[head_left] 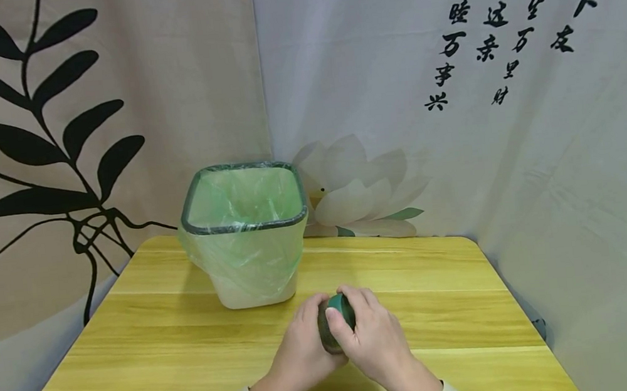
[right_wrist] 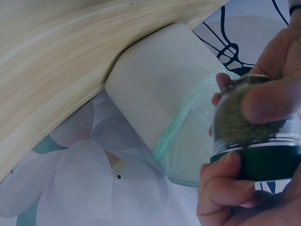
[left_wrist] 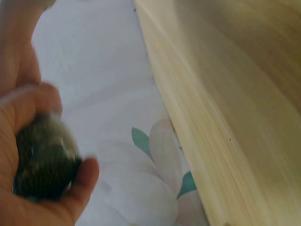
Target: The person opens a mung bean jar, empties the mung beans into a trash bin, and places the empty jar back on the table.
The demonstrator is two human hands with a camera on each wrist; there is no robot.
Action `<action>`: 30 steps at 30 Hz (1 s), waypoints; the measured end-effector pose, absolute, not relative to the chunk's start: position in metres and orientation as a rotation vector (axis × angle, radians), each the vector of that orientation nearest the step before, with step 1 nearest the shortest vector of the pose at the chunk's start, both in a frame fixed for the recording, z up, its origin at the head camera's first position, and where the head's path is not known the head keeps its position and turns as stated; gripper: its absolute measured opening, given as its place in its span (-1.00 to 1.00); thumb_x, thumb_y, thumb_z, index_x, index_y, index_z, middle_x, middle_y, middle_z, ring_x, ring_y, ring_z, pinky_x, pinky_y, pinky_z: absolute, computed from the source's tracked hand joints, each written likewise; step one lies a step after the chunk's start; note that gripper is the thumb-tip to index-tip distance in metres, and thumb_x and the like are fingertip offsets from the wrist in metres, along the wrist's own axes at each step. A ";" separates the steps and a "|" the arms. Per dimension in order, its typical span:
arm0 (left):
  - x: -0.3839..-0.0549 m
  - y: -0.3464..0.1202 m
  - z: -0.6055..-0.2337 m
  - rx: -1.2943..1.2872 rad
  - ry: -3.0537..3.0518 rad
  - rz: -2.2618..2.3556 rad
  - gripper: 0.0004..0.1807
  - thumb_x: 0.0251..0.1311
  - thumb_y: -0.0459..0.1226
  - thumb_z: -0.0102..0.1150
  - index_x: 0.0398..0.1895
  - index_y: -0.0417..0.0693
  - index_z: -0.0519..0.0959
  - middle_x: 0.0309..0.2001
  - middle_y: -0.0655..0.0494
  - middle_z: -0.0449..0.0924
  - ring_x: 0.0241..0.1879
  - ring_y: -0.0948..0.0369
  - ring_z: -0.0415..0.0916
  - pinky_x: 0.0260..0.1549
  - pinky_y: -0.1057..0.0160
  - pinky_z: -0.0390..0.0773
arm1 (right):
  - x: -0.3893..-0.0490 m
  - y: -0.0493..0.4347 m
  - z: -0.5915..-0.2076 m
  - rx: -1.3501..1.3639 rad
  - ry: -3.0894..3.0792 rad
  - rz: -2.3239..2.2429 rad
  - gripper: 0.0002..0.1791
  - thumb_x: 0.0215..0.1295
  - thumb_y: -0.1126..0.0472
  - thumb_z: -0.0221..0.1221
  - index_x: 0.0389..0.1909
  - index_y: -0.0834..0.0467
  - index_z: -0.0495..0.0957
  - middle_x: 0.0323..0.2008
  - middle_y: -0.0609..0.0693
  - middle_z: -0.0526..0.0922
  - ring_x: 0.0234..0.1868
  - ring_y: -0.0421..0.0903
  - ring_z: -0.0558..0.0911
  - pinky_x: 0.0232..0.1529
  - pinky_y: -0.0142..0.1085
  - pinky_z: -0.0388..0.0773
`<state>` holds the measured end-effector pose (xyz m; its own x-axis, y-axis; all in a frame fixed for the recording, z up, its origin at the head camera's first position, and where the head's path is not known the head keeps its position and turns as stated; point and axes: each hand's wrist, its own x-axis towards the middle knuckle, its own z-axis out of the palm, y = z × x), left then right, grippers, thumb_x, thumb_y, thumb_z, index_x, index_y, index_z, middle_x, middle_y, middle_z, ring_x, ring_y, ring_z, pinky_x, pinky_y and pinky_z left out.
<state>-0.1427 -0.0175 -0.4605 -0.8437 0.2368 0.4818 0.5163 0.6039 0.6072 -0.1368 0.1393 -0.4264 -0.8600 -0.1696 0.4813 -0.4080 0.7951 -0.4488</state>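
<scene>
A small clear jar (right_wrist: pixel 237 122) packed with greenish-brown granules is held between both hands above the table. Its dark green lid (right_wrist: pixel 263 162) shows best in the right wrist view. My left hand (head_left: pixel 307 342) grips the jar's body, with the thumb across the glass in the right wrist view. Curled round the lid are the fingers of my right hand (head_left: pixel 375 339). In the left wrist view the jar (left_wrist: pixel 47 155) is blurred and partly covered by the hand. Whether the lid sits tight or loose, I cannot tell.
A whitish bin (head_left: pixel 251 252) lined with a thin green bag stands at the table's back left, beyond the hands. The wooden table (head_left: pixel 443 309) meets printed cloth hangings (head_left: pixel 370 77) at the back and sides.
</scene>
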 end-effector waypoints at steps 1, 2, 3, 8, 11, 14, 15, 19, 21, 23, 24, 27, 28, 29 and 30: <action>-0.143 -0.019 -0.459 -0.607 -2.517 -1.175 -0.09 -0.22 -0.26 0.70 0.28 -0.22 0.43 0.09 -0.04 0.65 0.02 0.10 0.67 -0.01 0.05 0.76 | -0.137 0.139 -0.427 0.444 -2.557 0.757 -0.54 0.52 -0.14 0.13 0.16 0.11 0.65 -0.07 0.10 0.74 -0.30 -0.07 0.73 -0.44 -0.33 0.63; -0.144 -0.021 -0.458 -0.608 -2.545 -1.236 -0.09 -0.21 -0.26 0.69 0.29 -0.20 0.43 0.10 -0.02 0.64 0.02 0.12 0.65 -0.01 0.06 0.75 | -0.137 0.139 -0.427 0.455 -2.551 0.741 -0.53 0.52 -0.13 0.14 0.16 0.12 0.65 -0.08 0.10 0.73 -0.32 -0.06 0.74 -0.45 -0.33 0.63; -0.144 -0.023 -0.457 -0.612 -2.563 -1.282 -0.09 -0.20 -0.26 0.68 0.30 -0.19 0.43 0.10 -0.01 0.64 0.02 0.12 0.65 -0.01 0.07 0.74 | -0.137 0.139 -0.428 0.465 -2.544 0.726 -0.53 0.51 -0.13 0.14 0.16 0.14 0.65 -0.09 0.11 0.73 -0.33 -0.05 0.74 -0.45 -0.33 0.64; -0.146 -0.026 -0.455 -0.625 -2.589 -1.330 -0.09 -0.18 -0.23 0.68 0.31 -0.20 0.43 0.12 0.00 0.64 0.03 0.11 0.64 0.00 0.08 0.73 | -0.136 0.138 -0.428 0.471 -2.529 0.701 -0.53 0.50 -0.13 0.16 0.15 0.13 0.65 -0.08 0.10 0.74 -0.34 -0.05 0.75 -0.45 -0.32 0.65; -0.146 -0.026 -0.456 -0.621 -2.586 -1.327 -0.09 -0.18 -0.23 0.68 0.31 -0.20 0.43 0.12 0.00 0.64 0.03 0.11 0.65 0.00 0.08 0.74 | -0.135 0.138 -0.428 0.463 -2.543 0.700 -0.53 0.51 -0.15 0.15 0.16 0.12 0.65 -0.08 0.09 0.73 -0.34 -0.06 0.74 -0.45 -0.31 0.65; -0.146 -0.026 -0.457 -0.616 -2.582 -1.321 -0.10 -0.18 -0.23 0.68 0.31 -0.19 0.43 0.12 0.00 0.64 0.03 0.12 0.65 0.00 0.08 0.74 | -0.135 0.136 -0.428 0.454 -2.558 0.690 -0.52 0.52 -0.16 0.14 0.17 0.12 0.64 -0.06 0.10 0.73 -0.34 -0.06 0.74 -0.46 -0.30 0.65; -0.146 -0.026 -0.458 -0.614 -2.581 -1.319 -0.10 -0.18 -0.23 0.69 0.31 -0.19 0.43 0.11 0.01 0.64 0.03 0.12 0.65 0.00 0.09 0.74 | -0.135 0.136 -0.428 0.450 -2.564 0.687 -0.52 0.52 -0.17 0.14 0.17 0.11 0.64 -0.06 0.10 0.73 -0.35 -0.06 0.74 -0.46 -0.30 0.64; -0.147 -0.026 -0.461 -0.610 -2.582 -1.316 -0.09 -0.17 -0.23 0.70 0.31 -0.18 0.43 0.12 0.01 0.64 0.03 0.13 0.65 0.00 0.10 0.74 | -0.135 0.135 -0.429 0.438 -2.584 0.684 -0.50 0.54 -0.18 0.13 0.18 0.11 0.63 -0.05 0.10 0.73 -0.37 -0.08 0.72 -0.47 -0.30 0.62; -0.147 -0.026 -0.462 -0.611 -2.582 -1.322 -0.09 -0.16 -0.22 0.70 0.32 -0.17 0.43 0.12 0.01 0.64 0.04 0.12 0.65 -0.01 0.10 0.74 | -0.134 0.135 -0.430 0.434 -2.597 0.686 -0.50 0.55 -0.19 0.12 0.20 0.11 0.62 -0.04 0.10 0.72 -0.39 -0.09 0.71 -0.46 -0.31 0.61; -0.147 -0.027 -0.462 -0.611 -2.584 -1.326 -0.09 -0.15 -0.22 0.70 0.32 -0.18 0.42 0.13 0.00 0.63 0.04 0.12 0.65 -0.01 0.09 0.74 | -0.134 0.135 -0.429 0.431 -2.611 0.686 -0.49 0.56 -0.20 0.11 0.22 0.09 0.61 -0.02 0.09 0.72 -0.38 -0.09 0.71 -0.46 -0.31 0.60; -0.148 -0.027 -0.463 -0.607 -2.586 -1.322 -0.09 -0.15 -0.22 0.70 0.32 -0.17 0.42 0.13 0.00 0.63 0.04 0.12 0.65 -0.01 0.09 0.74 | -0.134 0.136 -0.429 0.431 -2.618 0.681 -0.48 0.57 -0.21 0.11 0.24 0.08 0.60 -0.01 0.09 0.72 -0.38 -0.09 0.71 -0.45 -0.31 0.60; -0.148 -0.027 -0.464 -0.599 -2.574 -1.302 -0.08 -0.15 -0.21 0.71 0.32 -0.17 0.42 0.13 0.00 0.64 0.03 0.11 0.66 -0.01 0.07 0.75 | -0.134 0.137 -0.428 0.431 -2.644 0.661 -0.44 0.58 -0.24 0.11 0.33 0.06 0.57 0.06 0.08 0.72 -0.31 -0.04 0.76 -0.44 -0.27 0.62; -0.148 -0.027 -0.464 -0.592 -2.568 -1.287 -0.09 -0.15 -0.22 0.70 0.32 -0.18 0.42 0.13 0.00 0.64 0.03 0.11 0.66 -0.01 0.06 0.75 | -0.134 0.137 -0.427 0.430 -2.660 0.664 -0.42 0.58 -0.25 0.11 0.36 0.05 0.55 0.09 0.09 0.72 -0.27 -0.01 0.78 -0.42 -0.24 0.64; -0.148 -0.027 -0.465 -0.583 -2.554 -1.270 -0.09 -0.16 -0.23 0.70 0.31 -0.17 0.43 0.12 0.01 0.64 0.02 0.11 0.67 -0.01 0.06 0.75 | -0.135 0.137 -0.426 0.429 -2.676 0.668 -0.40 0.59 -0.26 0.10 0.39 0.05 0.53 0.13 0.10 0.71 -0.23 0.02 0.80 -0.41 -0.20 0.66; -0.149 -0.027 -0.466 -0.575 -2.538 -1.246 -0.10 -0.17 -0.24 0.70 0.31 -0.18 0.43 0.11 0.01 0.65 0.01 0.12 0.67 -0.02 0.06 0.75 | -0.135 0.138 -0.425 0.426 -2.692 0.677 -0.39 0.59 -0.26 0.10 0.41 0.06 0.51 0.16 0.11 0.71 -0.19 0.05 0.81 -0.39 -0.16 0.68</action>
<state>-0.1487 -0.0274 -0.4662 -0.8893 0.2352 0.3923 0.4542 0.5548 0.6970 -0.1349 0.1381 -0.4247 -0.9000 -0.2040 0.3851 -0.3619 0.8422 -0.3996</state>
